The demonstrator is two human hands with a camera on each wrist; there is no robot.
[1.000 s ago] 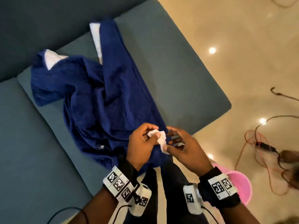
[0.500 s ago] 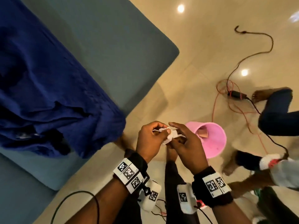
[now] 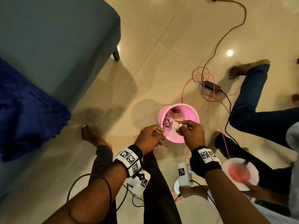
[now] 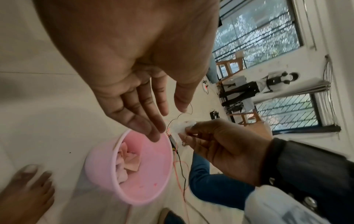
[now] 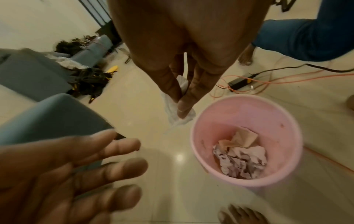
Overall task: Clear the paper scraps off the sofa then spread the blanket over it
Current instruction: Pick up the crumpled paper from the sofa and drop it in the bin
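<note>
My right hand [image 3: 182,126] pinches a crumpled white paper scrap [image 3: 175,126] just above the near rim of a pink bin [image 3: 178,104] on the floor. The right wrist view shows the fingertips of that hand [image 5: 180,104] closed on the scrap [image 5: 182,119], beside the bin [image 5: 277,121] with crumpled paper inside. My left hand [image 3: 159,135] hovers left of the bin. Its fingers are straight and hold nothing [image 4: 170,115]. The grey-blue sofa [image 3: 56,46] and the dark blue blanket [image 3: 24,110] on it lie at far left.
Black and orange cables with a power adapter [image 3: 212,86] trail over the tiled floor behind the bin. Another person's legs in jeans [image 3: 252,97] stand to the right. A seated person [image 3: 275,183] is at lower right. My bare foot [image 3: 90,135] is left of the bin.
Both hands carried the scrap from over the sofa to above the pink bin as the view swung to the floor. The left hand let go and opened; the right holds the scrap alone.
</note>
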